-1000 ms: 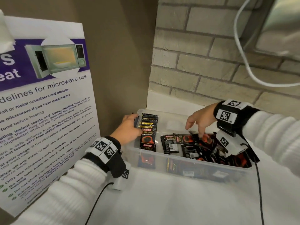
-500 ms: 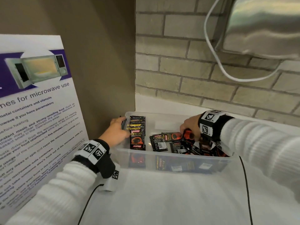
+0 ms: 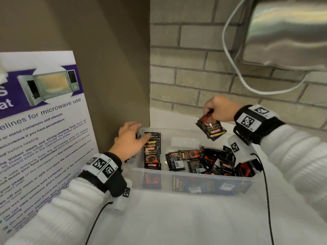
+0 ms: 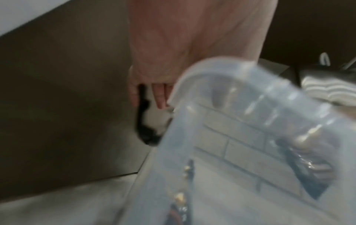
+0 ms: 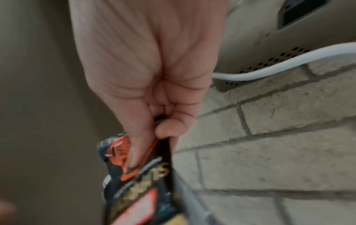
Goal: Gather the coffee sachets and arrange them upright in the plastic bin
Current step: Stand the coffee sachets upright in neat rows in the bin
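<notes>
A clear plastic bin [image 3: 194, 179] stands on the white counter against the wall. A row of black-and-red coffee sachets [image 3: 153, 151] stands upright at its left end. My left hand [image 3: 139, 133] straddles the bin's left wall there, thumb against the upright row. Its fingers [image 4: 159, 97] hang straight outside the bin's corner [image 4: 212, 71]. Several loose sachets [image 3: 214, 161] lie jumbled across the middle and right of the bin. My right hand [image 3: 208, 112] is raised above the bin's back right, pinching one sachet [image 3: 211, 129] by its top edge. That sachet [image 5: 138, 190] hangs below thumb and fingers.
A microwave-guidelines poster [image 3: 44, 124] leans at the left, close to my left forearm. A brown panel [image 3: 106, 68] and a brick wall [image 3: 194, 76] close off the back. A steel wall unit [image 3: 290, 32] with a white cable [image 3: 228, 55] hangs above the right hand.
My right hand went down into the loose pile, took hold of one sachet and lifted it clear above the bin. The left hand stayed at the upright row.
</notes>
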